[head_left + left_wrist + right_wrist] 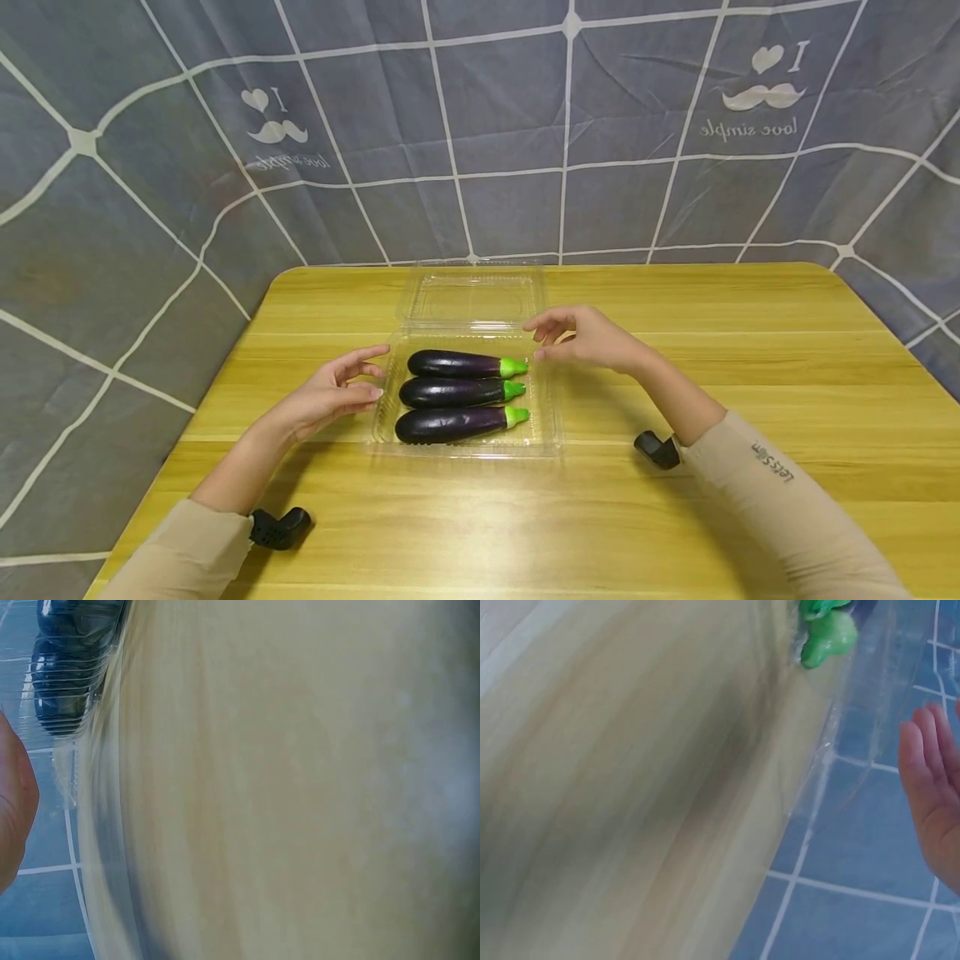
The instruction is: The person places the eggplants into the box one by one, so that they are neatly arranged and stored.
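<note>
A clear plastic clamshell box (pixel 465 451) lies on the table with its lid (pixel 480 300) folded back, away from me. Three dark purple eggplants with green stem ends lie side by side in its base: a far one (pixel 453 364), a middle one (pixel 452 392) and a near one (pixel 450 424). At the box's left side is my left hand (pixel 330 392), thumb and fingers spread apart, fingertips right at the rim. My right hand (pixel 592 337) hovers by the far right corner near the hinge, fingers loosely bent. In the right wrist view its fingers (pixel 928 761) show nothing held.
The box stands on a wooden table (pixel 712 358). A grey cloth with white grid lines (pixel 502 108) hangs behind and along the sides. Black wrist devices sit below the left sleeve (pixel 180 542) and the right sleeve (pixel 780 492).
</note>
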{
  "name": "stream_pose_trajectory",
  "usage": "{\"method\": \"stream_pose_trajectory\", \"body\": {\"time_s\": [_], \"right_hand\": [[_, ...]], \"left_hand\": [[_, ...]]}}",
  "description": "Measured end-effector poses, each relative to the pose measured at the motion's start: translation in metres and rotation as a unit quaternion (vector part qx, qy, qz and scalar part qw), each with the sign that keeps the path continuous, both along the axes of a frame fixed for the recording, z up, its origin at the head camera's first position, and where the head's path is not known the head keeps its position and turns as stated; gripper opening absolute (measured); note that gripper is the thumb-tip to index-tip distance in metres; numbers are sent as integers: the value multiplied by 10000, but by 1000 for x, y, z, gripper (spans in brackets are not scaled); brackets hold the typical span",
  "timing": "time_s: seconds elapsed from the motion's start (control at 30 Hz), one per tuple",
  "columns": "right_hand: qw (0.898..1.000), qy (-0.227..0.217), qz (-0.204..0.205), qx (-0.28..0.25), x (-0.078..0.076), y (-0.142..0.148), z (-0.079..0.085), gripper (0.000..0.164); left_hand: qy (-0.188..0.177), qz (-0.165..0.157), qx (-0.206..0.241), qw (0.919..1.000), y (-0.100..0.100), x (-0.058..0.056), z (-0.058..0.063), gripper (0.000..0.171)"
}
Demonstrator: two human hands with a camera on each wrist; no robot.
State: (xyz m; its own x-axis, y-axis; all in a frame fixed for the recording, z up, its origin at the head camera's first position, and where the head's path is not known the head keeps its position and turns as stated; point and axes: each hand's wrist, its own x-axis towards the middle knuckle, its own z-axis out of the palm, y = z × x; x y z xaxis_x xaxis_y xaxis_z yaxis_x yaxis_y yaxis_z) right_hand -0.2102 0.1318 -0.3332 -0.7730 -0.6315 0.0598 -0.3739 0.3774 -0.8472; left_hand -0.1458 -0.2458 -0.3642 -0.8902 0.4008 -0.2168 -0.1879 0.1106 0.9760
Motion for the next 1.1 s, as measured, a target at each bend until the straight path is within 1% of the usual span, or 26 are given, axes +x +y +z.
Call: {"method": "stream_pose_trajectory", "body": {"time_s": [0.1,0.2,0.43,0.63,0.77,0.93,1.0,1.1], "right_hand": [[9989,-48,-451,-102,-3,2,-2,42],[9963,-227,-800,-224,-6,2,-4,48],[9918,-525,-1118,-327,-7,5,-8,51],[9814,-1220,-1400,-485,-13,5,-14,56],[9700,-1765,-1545,-633,-16,4,-17,61],[9515,-2351,-1669,-1072,-19,3,-19,65],[9418,-2593,-1711,-1286,-20,2,-19,66],[9212,-3040,-1740,-1695,-21,3,-21,66]], "left_hand": [[0,-22,41,10000,0,0,0,69],[19,-44,45,10000,0,0,1,69],[44,-62,34,10000,0,0,0,68],[73,-26,52,10000,0,0,-2,67],[69,-32,13,10000,-1,1,-2,67],[78,-23,-28,10000,-1,1,-1,67],[66,-13,-3,10000,0,1,-1,67],[42,-1,44,10000,0,1,-1,68]]}}
